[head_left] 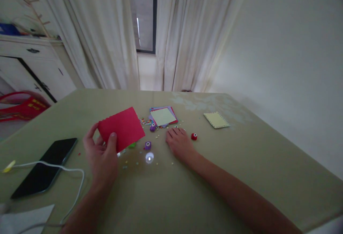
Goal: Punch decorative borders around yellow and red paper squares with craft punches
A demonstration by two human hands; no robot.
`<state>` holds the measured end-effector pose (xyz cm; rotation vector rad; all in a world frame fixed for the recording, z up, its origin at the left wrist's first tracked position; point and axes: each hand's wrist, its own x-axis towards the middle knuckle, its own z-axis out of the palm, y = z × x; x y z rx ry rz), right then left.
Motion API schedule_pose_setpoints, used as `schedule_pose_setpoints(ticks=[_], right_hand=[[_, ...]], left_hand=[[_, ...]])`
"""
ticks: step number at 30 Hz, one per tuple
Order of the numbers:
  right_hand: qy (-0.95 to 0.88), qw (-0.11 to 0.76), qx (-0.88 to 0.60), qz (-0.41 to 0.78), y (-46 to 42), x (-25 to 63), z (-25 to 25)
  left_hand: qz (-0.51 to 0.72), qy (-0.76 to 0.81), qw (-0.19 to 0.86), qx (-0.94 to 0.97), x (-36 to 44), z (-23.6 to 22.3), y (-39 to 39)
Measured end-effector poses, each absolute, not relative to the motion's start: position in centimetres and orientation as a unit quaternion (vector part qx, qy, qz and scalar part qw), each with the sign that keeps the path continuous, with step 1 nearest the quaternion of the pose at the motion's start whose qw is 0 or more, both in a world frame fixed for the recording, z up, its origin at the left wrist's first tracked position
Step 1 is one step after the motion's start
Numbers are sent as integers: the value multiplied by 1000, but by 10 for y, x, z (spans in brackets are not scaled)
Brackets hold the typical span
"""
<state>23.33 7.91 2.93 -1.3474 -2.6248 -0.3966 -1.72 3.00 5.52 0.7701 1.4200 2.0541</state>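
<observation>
My left hand (103, 155) holds up a red paper card (122, 128) by its left edge, thumb in front and fingers behind. The card is tilted above the table and partly hides a green object (132, 144). My right hand (179, 143) rests on the table with its fingers curled down. A small light-and-dark spot shows just past its knuckles, but what lies under the fingers is hidden. Two small purple blocks, likely paper punches, sit between the hands: one nearer (148, 145), one farther (152, 127). A similar red block (194, 136) stands right of my right hand.
Behind my hands lies a stack of coloured cards (162, 116), beside scattered paper bits (146, 121). A pale yellow card with a punched border (216, 119) lies to the right. At left are a black tablet (48, 169), a white cable (72, 170) and white paper (29, 219).
</observation>
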Motion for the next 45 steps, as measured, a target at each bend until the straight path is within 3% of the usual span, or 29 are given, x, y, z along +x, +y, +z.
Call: schedule_pose_setpoints(ticks=[6, 13, 18, 23, 29, 32, 36, 45], right_hand=[[-879, 146, -451, -43, 62, 187, 38], [-887, 134, -436, 71, 35, 166, 36], [-792, 271, -471, 278, -15, 215, 32], [-732, 362, -435, 379, -25, 230, 42], [-594, 384, -440, 553, -20, 225, 32], [-495, 393, -434, 642, -20, 222, 24], [-437, 411, -435, 671, -14, 221, 20], [-408, 453, -456, 648, 0, 230, 26]], left_hand=[[719, 522, 382, 255, -10, 59, 28], [721, 483, 445, 222, -5, 53, 33], [710, 455, 504, 185, 6, 57, 26], [662, 461, 520, 280, 18, 49, 14], [566, 552, 498, 358, 19, 34, 7], [566, 518, 543, 341, 22, 39, 8], [567, 455, 626, 282, 27, 44, 9], [558, 504, 616, 236, 35, 34, 2]])
